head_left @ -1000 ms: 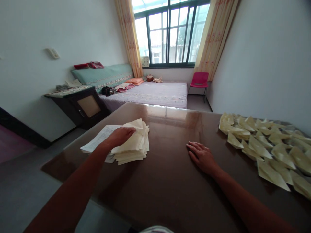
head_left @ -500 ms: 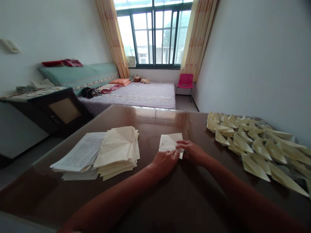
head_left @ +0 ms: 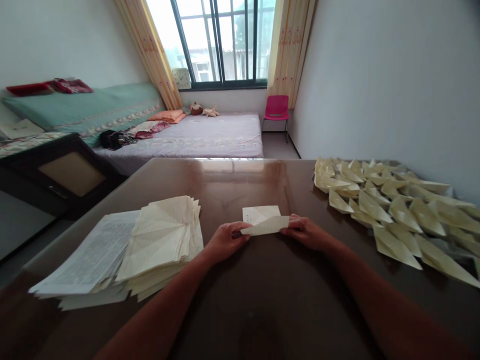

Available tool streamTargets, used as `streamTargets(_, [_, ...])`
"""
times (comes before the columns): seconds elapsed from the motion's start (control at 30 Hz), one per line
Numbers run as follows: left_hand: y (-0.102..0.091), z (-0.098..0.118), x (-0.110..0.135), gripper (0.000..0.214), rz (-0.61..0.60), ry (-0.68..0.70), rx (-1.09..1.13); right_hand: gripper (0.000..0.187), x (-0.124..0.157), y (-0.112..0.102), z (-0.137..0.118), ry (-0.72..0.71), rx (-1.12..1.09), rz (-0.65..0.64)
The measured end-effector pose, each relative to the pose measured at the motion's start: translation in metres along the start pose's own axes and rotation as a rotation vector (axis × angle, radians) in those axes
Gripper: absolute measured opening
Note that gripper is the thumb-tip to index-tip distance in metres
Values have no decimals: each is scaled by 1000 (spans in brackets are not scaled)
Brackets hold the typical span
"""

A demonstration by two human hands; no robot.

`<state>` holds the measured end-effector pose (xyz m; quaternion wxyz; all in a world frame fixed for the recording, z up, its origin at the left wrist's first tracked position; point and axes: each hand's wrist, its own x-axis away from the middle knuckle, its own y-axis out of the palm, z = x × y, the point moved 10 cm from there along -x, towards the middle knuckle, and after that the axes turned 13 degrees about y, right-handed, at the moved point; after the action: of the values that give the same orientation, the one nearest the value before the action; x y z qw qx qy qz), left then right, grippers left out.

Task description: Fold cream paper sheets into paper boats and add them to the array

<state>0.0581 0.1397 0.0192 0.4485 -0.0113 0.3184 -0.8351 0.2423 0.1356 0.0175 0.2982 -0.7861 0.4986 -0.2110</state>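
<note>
**Pinched at Both Ends, Flanked on Either Side**

We hold a cream sheet of paper [head_left: 260,214] over the middle of a glossy brown table [head_left: 258,305], its near edge raised in a narrow strip [head_left: 265,227] and its far part, marked with small print, lying behind. Our left hand [head_left: 229,239] is closed on the strip's left end, thumb against fingers; our right hand [head_left: 305,231] pinches the right end the same way, so neither is spread open.

To our left sits a loose stack of cream sheets [head_left: 161,235], the top one creased, overlapping a pile of white printed pages [head_left: 90,252]. Our left forearm [head_left: 176,300] runs just beside the stack's near right corner. To our right, apart from the hand, folded paper shapes [head_left: 375,200] crowd the table out to the edge of view, packed too tightly for us to count.

Beyond the table's far edge we see a bed [head_left: 225,132] under a pale lilac cover, with orange pillows [head_left: 167,116] and soft toys [head_left: 195,108] on it, and a pink chair [head_left: 277,107] standing to its right. A clock [head_left: 181,78] stands at the window [head_left: 232,45], between patterned curtains [head_left: 288,50]. A dark cabinet [head_left: 71,170] stands at far left, near the bed.
</note>
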Motion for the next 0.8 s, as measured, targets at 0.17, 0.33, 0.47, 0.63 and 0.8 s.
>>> streamTargets(0.17, [-6, -12, -3, 25, 129, -67, -70, 45, -3, -9, 13, 175, 2, 150])
streamTargets(0.33, [-14, -14, -2, 57, 211, -146, -208, 31, -6, -11, 16, 314, 146, 350])
streamTargets(0.47, [-14, -13, -4, 63, 230, -107, -225, 36, -8, -11, 19, 389, 230, 440])
streamTargets(0.63, [-13, -5, -6, 34, 218, -27, -357, 38, -9, -8, 11, 349, 298, 418])
streamTargets(0.8, [-6, 1, -7, 26, 143, 27, -541, 29, -10, -6, 9, 335, 314, 403])
